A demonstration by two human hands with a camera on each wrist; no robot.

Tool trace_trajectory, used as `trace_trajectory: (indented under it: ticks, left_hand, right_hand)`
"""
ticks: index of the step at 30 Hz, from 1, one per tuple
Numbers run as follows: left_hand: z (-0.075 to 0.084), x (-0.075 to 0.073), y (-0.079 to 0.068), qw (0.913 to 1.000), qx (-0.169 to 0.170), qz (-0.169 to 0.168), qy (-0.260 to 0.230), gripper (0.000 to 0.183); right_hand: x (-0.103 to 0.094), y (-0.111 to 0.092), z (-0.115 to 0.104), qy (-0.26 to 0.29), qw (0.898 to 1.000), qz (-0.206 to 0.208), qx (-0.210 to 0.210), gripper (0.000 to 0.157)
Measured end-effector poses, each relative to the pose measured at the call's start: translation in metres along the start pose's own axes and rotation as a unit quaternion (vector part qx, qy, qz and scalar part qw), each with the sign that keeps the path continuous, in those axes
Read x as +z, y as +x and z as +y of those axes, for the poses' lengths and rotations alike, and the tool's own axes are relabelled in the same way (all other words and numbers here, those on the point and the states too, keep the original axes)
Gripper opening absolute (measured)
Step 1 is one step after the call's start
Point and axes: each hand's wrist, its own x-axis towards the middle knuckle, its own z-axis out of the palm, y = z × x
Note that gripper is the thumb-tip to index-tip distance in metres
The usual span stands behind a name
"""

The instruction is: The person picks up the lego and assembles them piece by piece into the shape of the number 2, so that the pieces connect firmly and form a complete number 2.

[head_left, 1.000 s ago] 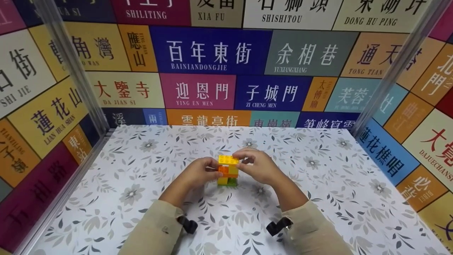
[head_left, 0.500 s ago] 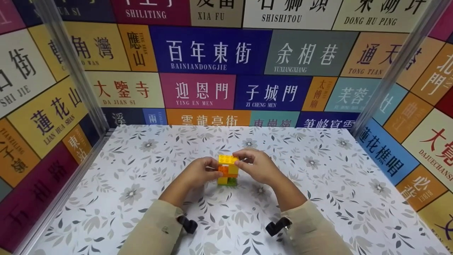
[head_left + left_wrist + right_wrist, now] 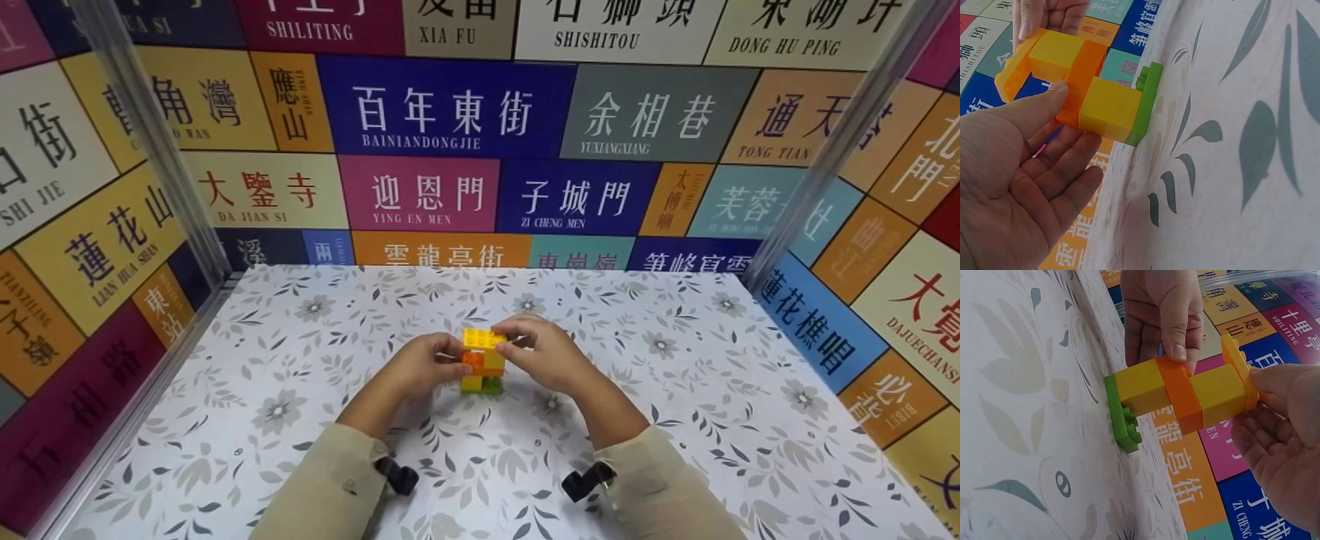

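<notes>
A small stack of toy building bricks stands upright on the table. A thin green brick point(image 3: 1123, 419) with bare studs forms its base, under a yellow brick point(image 3: 1109, 107) at one end. Across that lies an orange brick point(image 3: 1183, 391), then a second yellow brick point(image 3: 1220, 394), then a thin yellow-orange brick point(image 3: 480, 340) on top, overhanging to one side. My left hand point(image 3: 420, 364) pinches the orange brick, thumb on its near face, its other fingers behind. With thumb and fingers my right hand point(image 3: 551, 356) holds the right end of the top brick.
White floral sheeting covers the table point(image 3: 300, 465). Behind it rises a wall of coloured name panels point(image 3: 450, 112), with similar walls at both sides and clear corner posts point(image 3: 810, 165). Black wrist bands point(image 3: 397, 476) sit at both sleeves.
My right wrist has shifted very slightly left, and its thumb has moved a little on the top brick. The stack and my left hand stay in place.
</notes>
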Motion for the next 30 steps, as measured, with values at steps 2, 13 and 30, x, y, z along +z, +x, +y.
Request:
trace_trajectory:
  ticks: [2, 13, 30]
  left_hand:
    - [-0.0003, 0.0003, -0.0001, 1.0000, 0.002, 0.001, 0.002, 0.020]
    - [0.0004, -0.0002, 0.0006, 1.0000, 0.002, 0.000, 0.002, 0.020]
    - [-0.0014, 0.0003, 0.0003, 0.9999, 0.001, 0.010, 0.005, 0.024]
  right_hand:
    - [0.0008, 0.0000, 0.0003, -0.002, 1.000, -0.002, -0.002, 0.028]
    - [0.0006, 0.0005, -0.0009, -0.002, 1.000, -0.005, 0.020, 0.028]
    - [0.0005, 0.0002, 0.0056, 0.027, 1.000, 0.007, 0.014, 0.033]
